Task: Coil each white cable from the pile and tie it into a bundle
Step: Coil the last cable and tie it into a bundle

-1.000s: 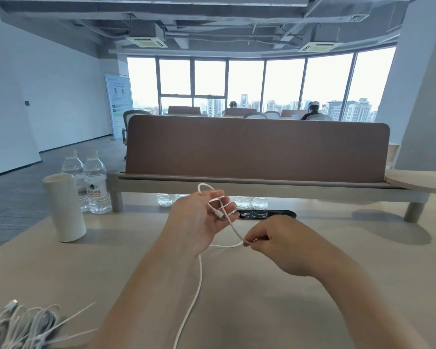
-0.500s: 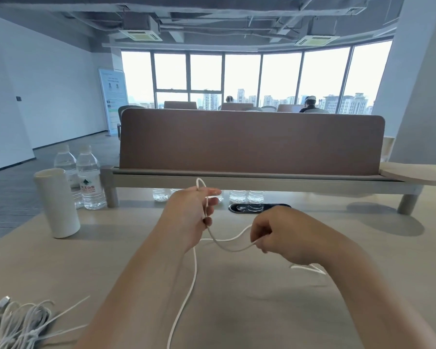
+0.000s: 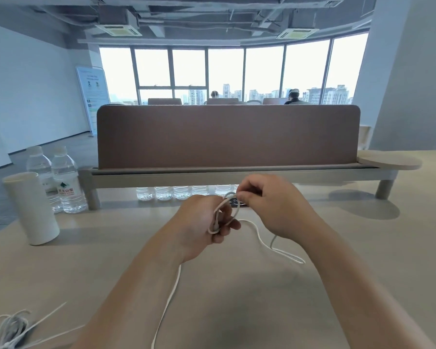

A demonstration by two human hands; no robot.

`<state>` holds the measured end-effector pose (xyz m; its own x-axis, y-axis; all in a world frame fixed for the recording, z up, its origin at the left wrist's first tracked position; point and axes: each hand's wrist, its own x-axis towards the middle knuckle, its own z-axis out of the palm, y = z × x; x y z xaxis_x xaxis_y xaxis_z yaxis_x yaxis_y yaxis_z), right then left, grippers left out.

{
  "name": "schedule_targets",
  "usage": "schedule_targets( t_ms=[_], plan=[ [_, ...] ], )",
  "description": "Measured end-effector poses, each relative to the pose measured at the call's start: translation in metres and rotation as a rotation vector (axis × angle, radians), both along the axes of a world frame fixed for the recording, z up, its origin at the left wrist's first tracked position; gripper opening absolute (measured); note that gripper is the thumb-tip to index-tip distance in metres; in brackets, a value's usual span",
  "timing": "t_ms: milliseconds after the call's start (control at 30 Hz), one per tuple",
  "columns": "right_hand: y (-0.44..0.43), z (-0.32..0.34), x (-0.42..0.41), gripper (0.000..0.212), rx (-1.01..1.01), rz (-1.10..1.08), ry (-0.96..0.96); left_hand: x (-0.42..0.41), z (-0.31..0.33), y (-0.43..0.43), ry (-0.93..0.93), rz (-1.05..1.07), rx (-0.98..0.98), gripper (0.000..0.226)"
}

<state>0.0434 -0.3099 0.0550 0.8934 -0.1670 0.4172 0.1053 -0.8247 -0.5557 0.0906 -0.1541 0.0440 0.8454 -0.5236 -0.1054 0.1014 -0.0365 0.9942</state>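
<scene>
Left hand (image 3: 204, 222): raised above the surface (image 3: 249, 303), fingers curled, gripping a small coil of the white cable (image 3: 220, 215). Several turns lie stacked across the fingers (image 3: 224, 230); how many cannot be counted.

Right hand (image 3: 275, 205): just beside the left hand and slightly beyond it, fingers curled, thumb and forefinger pinching the cable at the top of the coil. The two hands nearly touch there.

Cable slack: one strand leaves the coil, drops to the surface beneath the right wrist and bends back there in a narrow loop. A second strand comes out below the left wrist and runs along the surface toward the person, out of view at the bottom edge.

Pile of cables (image 3: 6, 326): on the surface well to the left of the left forearm, near the person, tangled, with loose ends pointing toward the arm. Neither hand touches it.

Other items: white cup (image 3: 32, 207), upright, far left of the left hand. Two water bottles (image 3: 66, 182) just behind the cup. Brown divider panel (image 3: 227, 137) on a raised shelf beyond both hands, more bottles lined up under it.
</scene>
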Motion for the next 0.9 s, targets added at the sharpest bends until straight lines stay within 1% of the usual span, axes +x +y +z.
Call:
schedule_targets(
  t_ms=[67, 133, 267, 300, 400, 467, 600, 700, 900],
  plan=[
    [-0.003, -0.001, 0.001, 0.019, 0.01, -0.032, 0.0, -0.001, 0.001, 0.001, 0.044, -0.066, -0.021, 0.035],
    [-0.005, -0.001, 0.001, 0.017, 0.013, -0.042, -0.004, 0.0, 0.001, 0.001, 0.036, -0.114, -0.019, 0.041],
    [-0.008, -0.001, 0.001, 0.004, 0.061, -0.042, -0.003, -0.002, 0.002, 0.003, -0.029, -0.149, 0.023, 0.039],
    [-0.008, -0.001, 0.001, 0.003, 0.065, -0.035, 0.002, -0.002, 0.003, 0.004, -0.05, -0.155, 0.031, 0.038],
    [-0.006, 0.0, 0.0, 0.012, 0.036, -0.016, 0.003, -0.004, 0.005, 0.006, -0.092, -0.169, 0.085, 0.033],
    [-0.005, 0.001, -0.001, 0.014, 0.013, -0.012, 0.003, -0.005, 0.005, 0.008, -0.111, -0.192, 0.127, 0.033],
    [-0.006, 0.002, -0.002, 0.015, 0.02, 0.007, 0.033, -0.005, 0.003, 0.011, -0.091, -0.233, 0.113, 0.032],
    [-0.006, 0.001, -0.002, 0.021, -0.029, 0.028, 0.063, -0.005, 0.002, 0.011, -0.098, -0.237, 0.159, 0.032],
    [-0.006, 0.002, -0.002, 0.015, -0.067, -0.011, 0.057, -0.005, 0.002, 0.005, -0.171, -0.185, 0.201, 0.029]
  ],
)
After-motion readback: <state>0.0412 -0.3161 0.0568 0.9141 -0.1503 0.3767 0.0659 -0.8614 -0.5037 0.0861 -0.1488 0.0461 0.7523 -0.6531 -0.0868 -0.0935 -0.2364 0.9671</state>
